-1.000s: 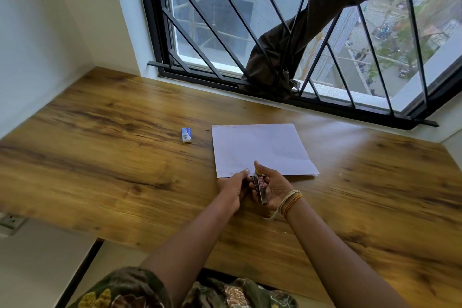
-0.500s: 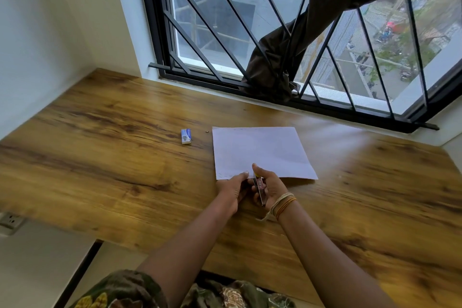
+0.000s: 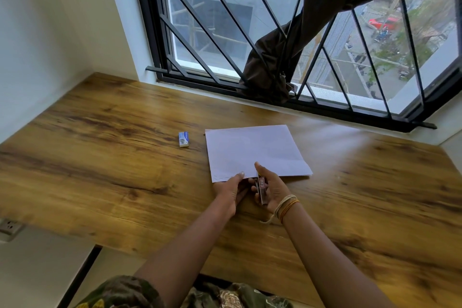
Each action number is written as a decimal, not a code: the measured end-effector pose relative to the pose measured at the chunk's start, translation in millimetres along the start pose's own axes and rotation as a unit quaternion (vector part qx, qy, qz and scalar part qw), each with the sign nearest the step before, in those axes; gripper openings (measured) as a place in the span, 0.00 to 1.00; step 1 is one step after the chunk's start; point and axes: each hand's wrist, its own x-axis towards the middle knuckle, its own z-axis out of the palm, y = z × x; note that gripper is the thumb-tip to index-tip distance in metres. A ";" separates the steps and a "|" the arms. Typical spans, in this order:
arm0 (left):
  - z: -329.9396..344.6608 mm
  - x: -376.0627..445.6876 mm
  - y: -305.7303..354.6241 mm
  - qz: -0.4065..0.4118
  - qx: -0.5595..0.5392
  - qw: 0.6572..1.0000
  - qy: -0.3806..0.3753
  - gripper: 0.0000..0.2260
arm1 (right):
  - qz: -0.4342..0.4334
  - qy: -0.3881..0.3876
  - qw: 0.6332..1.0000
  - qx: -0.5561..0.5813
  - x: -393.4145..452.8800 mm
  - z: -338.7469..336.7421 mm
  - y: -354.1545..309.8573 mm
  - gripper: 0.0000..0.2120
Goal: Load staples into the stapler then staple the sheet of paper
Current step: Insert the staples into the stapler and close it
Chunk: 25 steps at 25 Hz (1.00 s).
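Observation:
A white sheet of paper [image 3: 255, 149] lies flat on the wooden desk [image 3: 125, 182], near the middle. At its near edge my right hand [image 3: 271, 189] grips a small dark stapler [image 3: 261, 189], held upright on edge. My left hand [image 3: 231, 189] sits close beside it, fingers curled toward the stapler and the paper's near edge; what its fingertips hold is hidden. A small blue and white staple box [image 3: 183, 139] lies on the desk left of the paper, apart from both hands.
A barred window [image 3: 225, 32] runs along the desk's far side, with a dark curtain [image 3: 275, 70] bunched on the sill. A wall meets the desk on the left. A power socket [image 3: 8, 227] sits below the desk's left front edge.
Both hands with the stapler have shifted slightly away from me, up to the paper's near edge. The paper and staple box have not moved.

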 end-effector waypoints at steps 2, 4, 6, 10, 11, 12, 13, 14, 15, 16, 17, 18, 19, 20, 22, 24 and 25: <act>0.3 0.9 0.0 0.003 -0.007 1.000 0.003 0.11 | -0.002 0.003 1.000 0.007 -1.3 -8.0 -2.2 0.23; 0.5 0.8 0.3 0.001 -0.009 1.000 0.001 0.12 | -0.003 -0.001 1.000 0.001 -2.1 -12.7 -2.6 0.24; -0.1 1.3 0.1 -0.001 -0.008 1.000 -0.001 0.10 | -0.001 -0.005 1.000 -0.010 -1.8 -13.5 -2.8 0.25; -1.2 0.6 1.2 -0.002 -0.007 1.000 -0.013 0.07 | 0.003 -0.018 0.999 -0.031 -0.3 -9.9 -1.3 0.26; -1.4 0.2 1.3 -0.002 -0.006 1.000 -0.018 0.07 | 0.002 -0.018 0.999 -0.037 -0.1 -9.4 -0.9 0.26; -1.7 -0.4 1.3 -0.004 -0.004 1.000 -0.023 0.07 | 0.001 -0.019 0.999 -0.043 0.0 -9.2 -0.7 0.27; -2.2 -0.9 1.4 -0.005 -0.001 1.000 -0.028 0.06 | 0.000 -0.021 0.999 -0.047 0.2 -8.7 -1.1 0.27; -2.8 -1.1 1.5 -0.007 0.003 0.999 -0.031 0.06 | 0.000 -0.023 0.999 -0.048 0.4 -8.1 -1.9 0.27; -3.6 -1.3 1.4 -0.009 0.005 0.999 -0.035 0.06 | 0.001 -0.027 0.999 -0.047 0.5 -7.5 -2.8 0.27; -4.1 -1.6 1.3 -0.011 0.007 0.999 -0.038 0.07 | 0.003 -0.030 0.999 -0.044 0.8 -6.8 -3.6 0.26; -4.4 -2.2 1.2 -0.011 0.008 0.999 -0.041 0.07 | 0.006 -0.032 0.999 -0.041 1.1 -5.9 -3.8 0.26; -4.3 -3.0 1.1 -0.012 0.008 0.999 -0.043 0.06 | 0.009 -0.031 0.999 -0.038 1.3 -5.0 -3.4 0.26; -4.0 -4.0 1.0 -0.011 0.007 0.999 -0.045 0.05 | 0.012 -0.029 0.999 -0.035 1.8 -3.8 -2.4 0.26; -3.4 -4.9 1.2 -0.009 0.004 0.999 -0.044 0.05 | 0.014 -0.026 0.999 -0.032 2.5 -2.9 -1.1 0.26; -2.6 -5.9 1.5 -0.005 0.004 0.999 -0.038 0.07 | 0.016 -0.024 0.999 -0.030 3.4 -1.5 0.8 0.26; -2.3 -6.7 1.2 -0.004 0.009 0.999 -0.035 0.08 | 0.019 -0.025 0.999 -0.029 4.1 -1.0 1.1 0.25; -2.6 -7.0 1.3 -0.004 0.010 0.999 -0.036 0.08 | 0.022 -0.025 0.999 -0.026 4.6 -1.0 1.0 0.24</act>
